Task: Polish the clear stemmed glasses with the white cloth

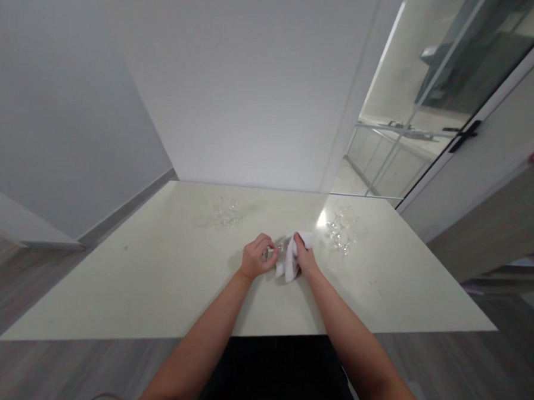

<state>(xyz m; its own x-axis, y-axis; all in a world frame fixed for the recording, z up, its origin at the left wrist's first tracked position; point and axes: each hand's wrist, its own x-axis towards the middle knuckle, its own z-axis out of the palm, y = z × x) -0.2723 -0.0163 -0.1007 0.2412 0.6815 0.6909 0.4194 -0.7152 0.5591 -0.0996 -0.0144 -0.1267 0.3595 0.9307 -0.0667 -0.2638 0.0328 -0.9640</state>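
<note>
My left hand [255,256] is closed in a pinch on a small clear, glass-like piece [281,247]. Part of that piece is hidden by my fingers and the cloth, and its exact kind is too small to make out. Around its right end, my right hand [305,259] grips a folded white cloth [290,262]. Both hands are close together above the middle of the white table [155,278]. To the right of the cloth lies a spread pile of clear, thin-looking pieces [342,229]. A smaller group of similar clear pieces [225,211] sits at the back left of my hands.
A white wall panel [255,92] rises directly behind the table's far edge. On the right stands a glass-paned door with a black handle [466,136], with a kitchen counter visible beyond. Grey wood-look floor [83,369] surrounds the table.
</note>
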